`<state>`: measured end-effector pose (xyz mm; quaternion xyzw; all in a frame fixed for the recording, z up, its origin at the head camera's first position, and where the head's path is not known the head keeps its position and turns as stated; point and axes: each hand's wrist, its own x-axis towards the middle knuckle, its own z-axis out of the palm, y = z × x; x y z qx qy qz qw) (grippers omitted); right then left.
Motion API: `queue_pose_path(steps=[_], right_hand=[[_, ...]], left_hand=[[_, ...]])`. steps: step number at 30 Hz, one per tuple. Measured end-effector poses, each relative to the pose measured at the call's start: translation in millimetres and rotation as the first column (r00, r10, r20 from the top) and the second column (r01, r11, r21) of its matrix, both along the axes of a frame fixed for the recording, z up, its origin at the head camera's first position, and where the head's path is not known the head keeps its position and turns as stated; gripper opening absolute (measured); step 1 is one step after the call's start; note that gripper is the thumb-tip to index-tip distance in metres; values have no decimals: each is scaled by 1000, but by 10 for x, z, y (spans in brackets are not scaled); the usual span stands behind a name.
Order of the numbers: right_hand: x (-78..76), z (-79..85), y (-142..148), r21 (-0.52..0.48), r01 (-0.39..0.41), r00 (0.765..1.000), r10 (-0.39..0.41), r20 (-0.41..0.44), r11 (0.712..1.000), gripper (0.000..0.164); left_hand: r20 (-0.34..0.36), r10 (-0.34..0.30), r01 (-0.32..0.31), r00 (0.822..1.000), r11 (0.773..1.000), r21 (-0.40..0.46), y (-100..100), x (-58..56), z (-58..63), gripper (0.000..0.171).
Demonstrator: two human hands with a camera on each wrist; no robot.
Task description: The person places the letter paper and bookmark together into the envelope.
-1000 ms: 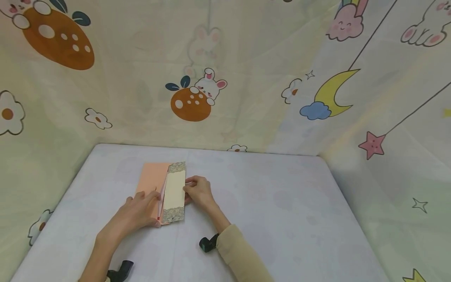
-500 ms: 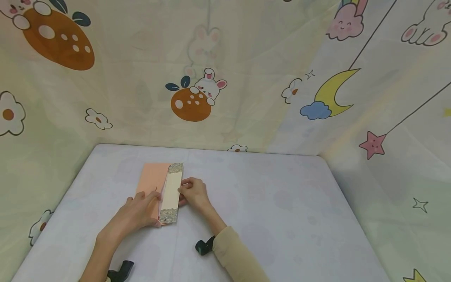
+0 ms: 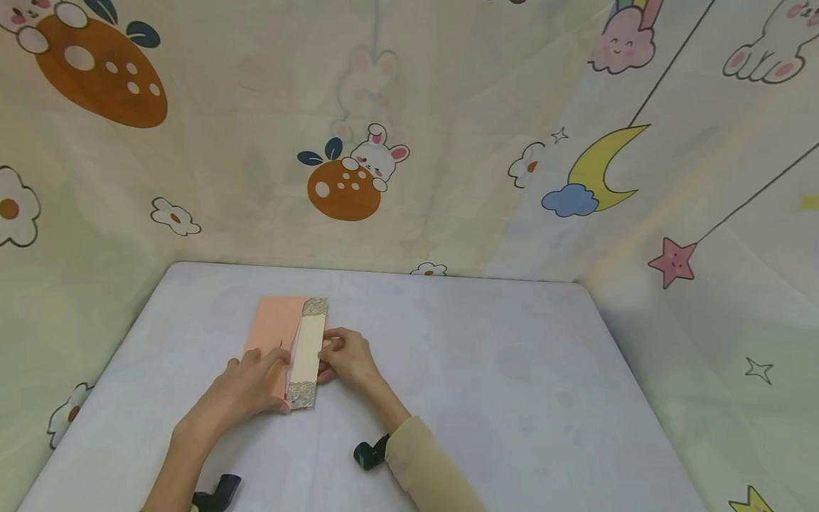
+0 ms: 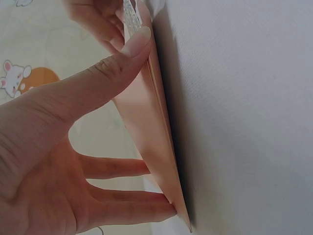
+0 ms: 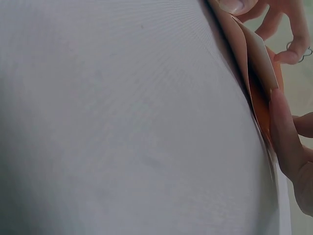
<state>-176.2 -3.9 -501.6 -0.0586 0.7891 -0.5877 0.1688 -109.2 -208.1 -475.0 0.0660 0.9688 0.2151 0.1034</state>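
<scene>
A peach paper envelope [image 3: 271, 320] lies on the table at left in the head view. Along its right side is a cream card [image 3: 307, 350] with grey patterned bands at both ends, overlapping the envelope. My left hand [image 3: 246, 387] rests on the envelope with its fingers spread, the thumb at the near edge. In the left wrist view those fingers [image 4: 117, 167] are fairly straight against the peach paper. My right hand [image 3: 348, 359] pinches the card's right edge between thumb and fingers. The right wrist view shows a gap between the paper layers beside the right thumb [image 5: 282, 129].
A white-covered table [image 3: 512, 398] spreads around the hands. Its far edge meets a cartoon-printed curtain [image 3: 256, 178], which also rises at both sides. A black wrist device [image 3: 371, 453] is near the right cuff, and another device [image 3: 220, 493] is on the left wrist.
The card has slid left over the envelope, its right edge now closer to the left hand. My right hand has moved left with it; the left hand has stayed in place.
</scene>
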Motion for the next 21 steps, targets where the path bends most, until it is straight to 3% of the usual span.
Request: queue_pose_path(steps=[9, 21], right_hand=[[45, -15, -17, -83, -50, 997, 54, 51, 995, 47], [54, -34, -65, -82, -70, 996, 74, 52, 994, 52]], left_hand=[[-23, -16, 17, 1000, 1000, 10, -11, 16, -4, 83], [-12, -9, 9, 1000, 1000, 3, 7, 16, 3, 80]])
